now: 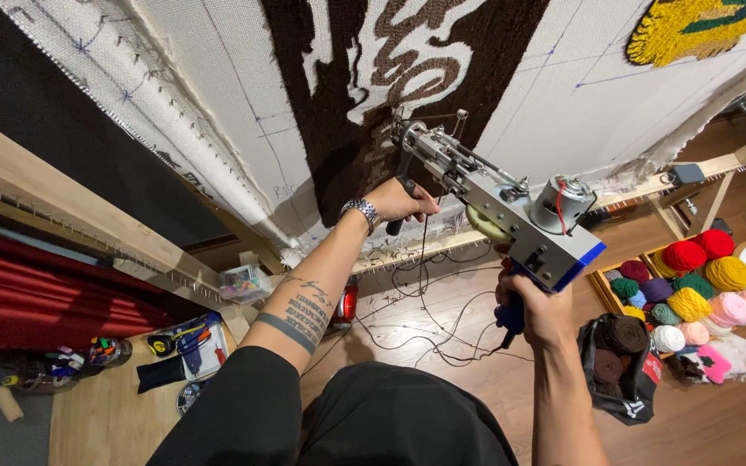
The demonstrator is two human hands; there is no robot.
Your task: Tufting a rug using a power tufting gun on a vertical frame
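Against the stretched cloth [218, 95], the tufting gun [494, 203] is pressing its needle into the brown pile: the right hand [539, 311] is clenching the blue grip, the left hand [397, 203] wrapping the front handle to steady it.

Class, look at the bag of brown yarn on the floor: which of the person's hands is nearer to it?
Right. The right hand holds the tufting gun's blue handle just left of the bag of brown yarn; the left hand is higher, at the cloth.

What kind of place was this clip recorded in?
Probably a rug-tufting workshop: backing cloth stretched on a wooden frame, a tufting gun held by the left hand and right hand, and yarn balls on the floor.
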